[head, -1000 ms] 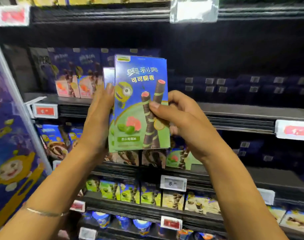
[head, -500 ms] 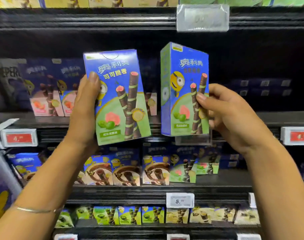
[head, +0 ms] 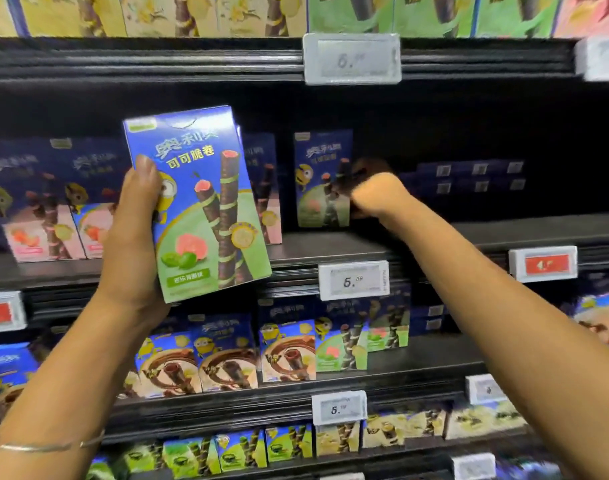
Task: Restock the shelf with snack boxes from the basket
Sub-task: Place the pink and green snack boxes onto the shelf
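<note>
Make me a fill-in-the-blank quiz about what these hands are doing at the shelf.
The left hand holds a tilted box whose lower half is coloured ____.
The right hand holds a second box standing ____ on the shelf.
The price tag below that second box starts with the digit ____.
Missing: green; upright; 5.

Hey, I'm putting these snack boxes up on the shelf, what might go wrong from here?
1. The right hand grips the standing box by its right edge, and nothing stands close beside it on the shelf; pulling the hand away might topple it.
2. The left hand holds the tilted box by one side only, seemingly with another box behind it; one could slip.
</note>
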Demonstrator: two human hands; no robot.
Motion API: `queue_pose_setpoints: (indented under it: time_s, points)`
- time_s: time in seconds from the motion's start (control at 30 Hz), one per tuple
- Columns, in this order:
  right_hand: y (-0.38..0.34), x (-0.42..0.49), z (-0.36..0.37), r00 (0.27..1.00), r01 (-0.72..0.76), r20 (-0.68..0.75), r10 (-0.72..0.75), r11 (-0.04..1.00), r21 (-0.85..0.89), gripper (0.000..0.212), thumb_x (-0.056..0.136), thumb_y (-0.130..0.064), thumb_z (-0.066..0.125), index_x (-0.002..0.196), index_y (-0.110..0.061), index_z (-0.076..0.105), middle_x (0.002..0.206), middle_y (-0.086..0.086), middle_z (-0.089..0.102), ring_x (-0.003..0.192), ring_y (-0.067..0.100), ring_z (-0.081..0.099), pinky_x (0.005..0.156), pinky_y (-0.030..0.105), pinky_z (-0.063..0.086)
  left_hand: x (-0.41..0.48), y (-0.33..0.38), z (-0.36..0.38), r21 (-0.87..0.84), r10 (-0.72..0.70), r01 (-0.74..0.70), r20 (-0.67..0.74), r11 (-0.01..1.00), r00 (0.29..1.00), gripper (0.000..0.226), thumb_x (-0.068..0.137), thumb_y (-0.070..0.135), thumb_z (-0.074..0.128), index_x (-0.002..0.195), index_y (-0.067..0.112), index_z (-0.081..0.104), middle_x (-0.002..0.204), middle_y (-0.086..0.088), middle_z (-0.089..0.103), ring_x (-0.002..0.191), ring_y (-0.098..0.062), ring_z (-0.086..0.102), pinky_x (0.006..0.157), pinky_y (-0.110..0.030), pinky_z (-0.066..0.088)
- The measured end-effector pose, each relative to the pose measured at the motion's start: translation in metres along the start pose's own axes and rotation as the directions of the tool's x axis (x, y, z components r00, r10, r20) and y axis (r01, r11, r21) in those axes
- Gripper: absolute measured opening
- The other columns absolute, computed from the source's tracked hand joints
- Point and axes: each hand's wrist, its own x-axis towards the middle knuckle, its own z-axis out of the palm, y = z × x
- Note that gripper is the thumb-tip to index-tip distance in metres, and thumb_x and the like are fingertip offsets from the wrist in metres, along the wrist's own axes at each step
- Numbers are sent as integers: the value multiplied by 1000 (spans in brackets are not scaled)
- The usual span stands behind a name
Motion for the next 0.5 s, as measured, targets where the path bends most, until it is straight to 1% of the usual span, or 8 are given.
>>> queue_pose_setpoints:
  time_s: [0.07,0.13,0.17,0.23,0.3,0.4,0.43,0.5]
  points:
    - [-5,16,14,999,39,41,-35,995,-87,34,96,-20,64,127,-8,63,128,17,65,117,35,64,96,43,56,1,-1,5,4,-6,6,24,1000,1000,35,113,43,39,125,19,62,127,2,76,118,-21,73,98,-43,62]
    - [-12,30,24,997,73,49,-64,973,-221,40,98,-34,62,129,-8,65,132,18,65,119,36,62,96,39,53,2,-3,10,-3,-14,14,26,1000,1000,31,112,44,41,115,26,66,124,4,77,118,-20,73,98,-43,61]
    - [-14,36,28,995,93,56,-81,960,-263,42,98,-37,60,129,-9,65,132,17,64,120,36,62,96,39,52,2,-4,11,-8,-15,15,25,1000,1000,32,111,45,42,116,26,67,124,4,77,117,-20,73,98,-43,61]
    - [-13,47,35,990,127,93,-103,943,-309,40,99,-33,59,129,-6,64,132,18,64,120,37,61,97,40,52,2,-4,16,2,-15,15,28,1000,999,38,112,45,40,131,21,61,126,1,76,114,-20,74,94,-39,62]
    - [-9,55,41,985,156,118,-124,932,-328,36,100,-25,58,128,-3,63,130,19,64,119,37,61,98,41,51,0,-2,22,30,-21,20,28,999,999,46,111,46,40,140,13,54,134,-6,73,113,-21,74,91,-38,63]
    - [-9,62,49,978,204,118,-173,908,-366,37,104,-28,51,130,-3,61,131,19,63,119,37,60,95,38,49,-3,2,30,48,-57,56,16,997,998,74,100,51,46,153,-1,41,149,-20,60,132,-40,62,108,-55,54]
    - [-10,64,51,974,224,128,-188,895,-386,37,105,-29,50,131,-5,61,132,19,62,120,36,60,95,37,48,-3,3,31,55,-63,62,10,997,998,79,97,52,47,154,-2,38,150,-23,58,136,-45,58,111,-60,49]
    - [-10,66,54,966,251,157,-204,879,-405,38,105,-30,49,133,-7,59,135,18,60,123,35,59,99,36,48,-3,5,33,58,-72,71,8,996,997,79,98,53,47,155,-1,38,149,-22,60,135,-46,58,110,-61,49]
